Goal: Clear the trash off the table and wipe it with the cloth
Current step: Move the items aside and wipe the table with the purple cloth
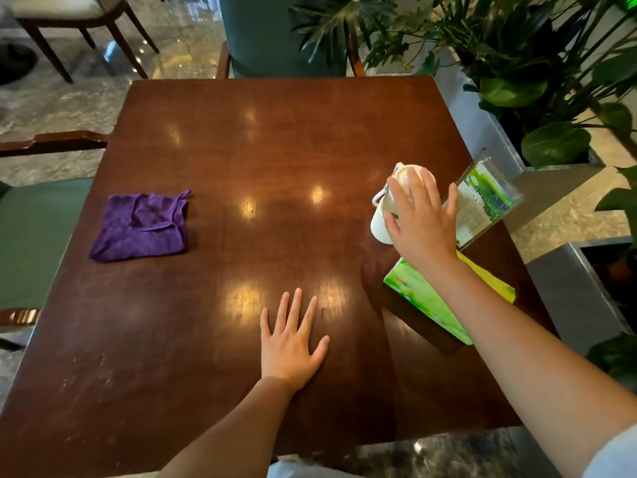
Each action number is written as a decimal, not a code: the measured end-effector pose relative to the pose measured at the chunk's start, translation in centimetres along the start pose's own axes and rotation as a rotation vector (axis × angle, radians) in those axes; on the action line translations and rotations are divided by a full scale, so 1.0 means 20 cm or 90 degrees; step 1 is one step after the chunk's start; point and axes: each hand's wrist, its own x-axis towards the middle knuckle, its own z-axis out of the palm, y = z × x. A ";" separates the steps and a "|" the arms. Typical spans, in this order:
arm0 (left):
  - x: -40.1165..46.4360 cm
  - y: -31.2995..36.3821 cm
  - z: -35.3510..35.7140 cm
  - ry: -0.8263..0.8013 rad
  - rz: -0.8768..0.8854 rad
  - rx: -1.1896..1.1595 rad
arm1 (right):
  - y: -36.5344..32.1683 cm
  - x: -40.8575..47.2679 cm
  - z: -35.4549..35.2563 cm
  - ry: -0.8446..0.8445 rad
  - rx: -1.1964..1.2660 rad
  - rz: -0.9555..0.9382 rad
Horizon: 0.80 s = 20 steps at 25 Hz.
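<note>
Your right hand [422, 222] grips white cup [382, 225]; left hand [291, 343] flat on surface [206, 139], fingers spread; purple cloth [141, 227] lies apart.

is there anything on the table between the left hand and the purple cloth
Nothing visible. The left hand rests flat on the table near its front edge, and the cloth lies further back and to the left, with only bare wood between them. The cup and tissue pack are off to the right.
</note>
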 end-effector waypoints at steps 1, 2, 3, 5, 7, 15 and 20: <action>0.00 0.00 -0.01 -0.011 -0.001 0.003 | -0.03 -0.04 -0.01 0.020 0.003 -0.024; 0.00 0.00 -0.03 -0.032 0.001 0.015 | -0.07 -0.08 -0.01 0.030 0.007 -0.046; 0.01 0.00 -0.05 -0.069 0.002 0.022 | -0.11 -0.12 -0.01 0.030 0.014 -0.064; 0.03 0.01 -0.10 -0.157 -0.006 0.020 | -0.19 -0.20 0.00 -0.007 0.046 -0.079; 0.06 0.02 -0.15 -0.242 -0.008 0.026 | -0.26 -0.25 -0.01 -0.126 0.075 -0.073; 0.08 -0.18 -0.60 -0.179 -0.085 -0.122 | -0.53 -0.24 -0.12 -0.505 0.107 -0.161; 0.00 -0.51 -0.79 -0.093 -0.143 -0.071 | -0.87 -0.08 -0.16 -0.419 0.163 -0.241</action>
